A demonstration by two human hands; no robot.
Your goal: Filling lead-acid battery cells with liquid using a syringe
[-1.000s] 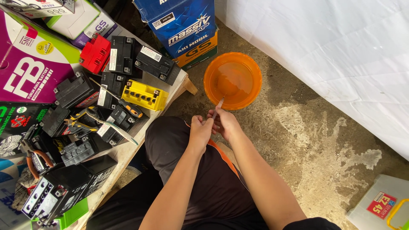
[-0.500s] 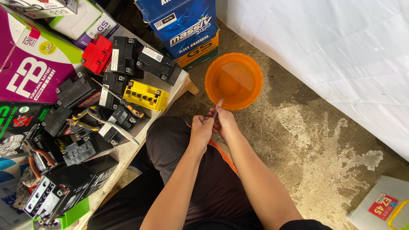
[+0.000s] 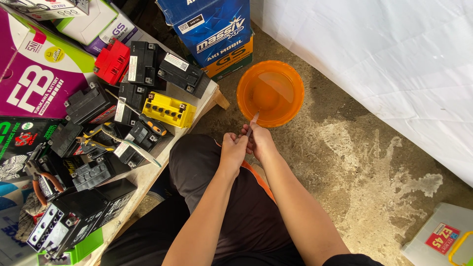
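Together, both hands [image 3: 245, 145] clasped (fingers curled), by basin [image 3: 290, 106]

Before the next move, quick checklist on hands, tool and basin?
1. Both hands on the tool: ok. Left hand and right hand meet around the thin pale tool.
2. Tool tip over the basin: ok. It reaches the near rim of the orange basin.
3. Liquid in the basin: ok, it holds clear liquid.
4. What kind of tool it is: cannot tell, mostly hidden by the hands.
5. Basin standing flat on the concrete floor: ok.
6. Bench clutter clear of the hands: ok. The yellow battery and the orange-handled screwdriver lie apart on the wooden bench.
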